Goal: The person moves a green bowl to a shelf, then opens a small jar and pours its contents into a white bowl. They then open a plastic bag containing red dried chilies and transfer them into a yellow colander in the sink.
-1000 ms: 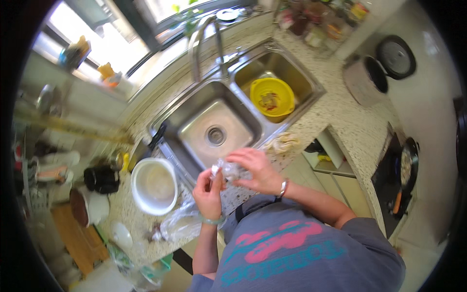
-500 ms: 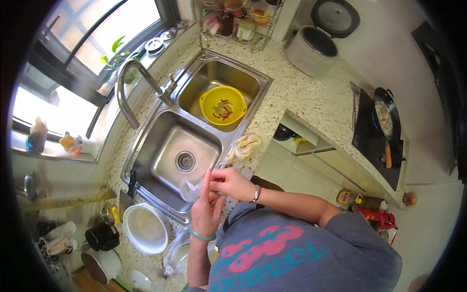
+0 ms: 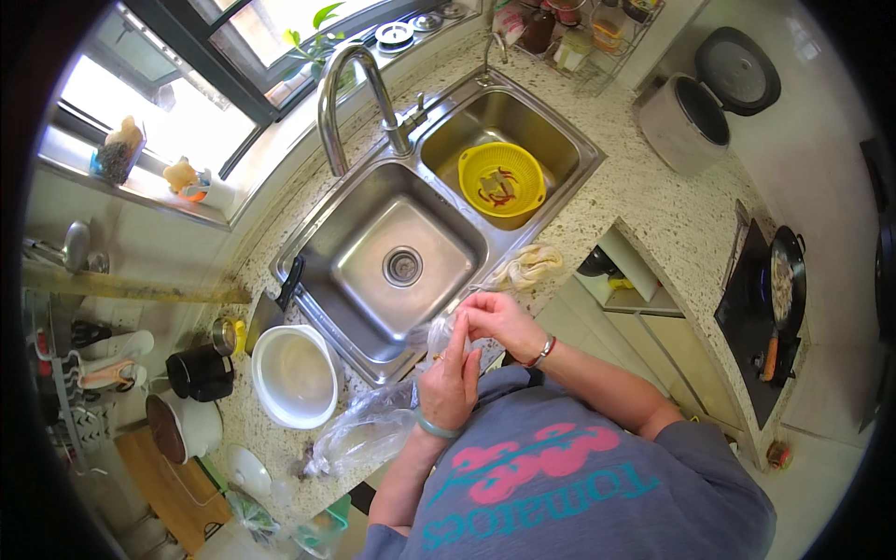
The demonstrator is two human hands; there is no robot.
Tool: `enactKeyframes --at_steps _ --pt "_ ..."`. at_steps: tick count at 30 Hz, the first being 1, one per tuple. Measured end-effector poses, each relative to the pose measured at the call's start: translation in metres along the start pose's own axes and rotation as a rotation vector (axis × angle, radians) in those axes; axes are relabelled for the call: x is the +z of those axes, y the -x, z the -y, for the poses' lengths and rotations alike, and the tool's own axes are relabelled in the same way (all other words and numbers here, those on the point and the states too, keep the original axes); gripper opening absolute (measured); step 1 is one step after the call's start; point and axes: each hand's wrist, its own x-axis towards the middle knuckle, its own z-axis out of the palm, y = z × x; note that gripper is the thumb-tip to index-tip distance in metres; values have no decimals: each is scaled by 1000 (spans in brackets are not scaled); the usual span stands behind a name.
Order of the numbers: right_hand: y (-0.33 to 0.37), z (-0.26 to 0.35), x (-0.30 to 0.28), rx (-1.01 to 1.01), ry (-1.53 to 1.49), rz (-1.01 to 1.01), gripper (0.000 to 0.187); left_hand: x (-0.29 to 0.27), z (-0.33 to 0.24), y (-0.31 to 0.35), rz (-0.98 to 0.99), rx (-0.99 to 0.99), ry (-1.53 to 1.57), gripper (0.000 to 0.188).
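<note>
At the near edge of the sink (image 3: 359,275), my two hands meet around a thin clear plastic bag (image 3: 437,334). My left hand (image 3: 448,385), with a pale green bangle at the wrist, is closed on the bag, its fingers pointing up. The bent fingers of my right hand (image 3: 504,327) pinch the plastic where the fingertips touch. Part of the bag hangs over the basin's rim; what lies between the fingers is hidden. A larger clear bag (image 3: 364,434) rests on the counter beside my left wrist. A crumpled cream cloth (image 3: 530,268) lies just beyond my right hand.
A yellow colander (image 3: 527,173) holding red and pale pieces sits in the far basin. The faucet (image 3: 341,103) arches over the sink. Left of it are a knife (image 3: 291,283) and a white bowl (image 3: 313,345). A wok (image 3: 789,289) stands on the cooktop at right.
The whole view has shifted, so the sink and hands now appear farther right. My hands stay together on the bag, and more of the larger bag on the counter shows.
</note>
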Motion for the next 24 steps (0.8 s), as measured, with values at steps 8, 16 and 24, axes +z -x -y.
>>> enactKeyframes --at_steps 8,16,24 --pt "-3 13 11 -224 148 0 16 -21 17 -9 -179 -511 410 44" --pt "-2 32 -16 -166 313 -75 20 -14 87 0 -510 -674 809 14" --pt "-11 13 -36 -261 450 -199 16 -26 91 -2 -572 -775 1135 21"
